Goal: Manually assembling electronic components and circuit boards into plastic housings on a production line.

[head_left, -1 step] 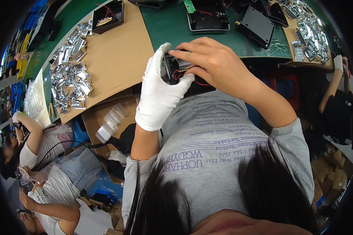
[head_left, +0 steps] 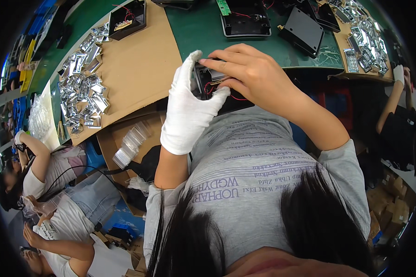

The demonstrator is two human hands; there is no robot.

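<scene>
My left hand (head_left: 186,113), in a white glove, is wrapped round the left side of a small black plastic housing (head_left: 199,83) at the table's front edge. Thin red wires (head_left: 210,87) show inside it, beside a silvery-grey part (head_left: 216,75). From the right, my bare right hand (head_left: 250,69) reaches over the housing and closes on it. Two of its fingers stretch across the top to the glove's fingertips, and its thumb is near the grey part. My right hand covers most of the housing's right side.
Cardboard (head_left: 141,69) covers the table's left part, with a heap of shiny metal-look frames (head_left: 85,87) and an open black box (head_left: 127,21). More black housings (head_left: 247,25) lie behind my hands. Below the table edge stands a carton (head_left: 108,138). Other people (head_left: 55,168) sit at left.
</scene>
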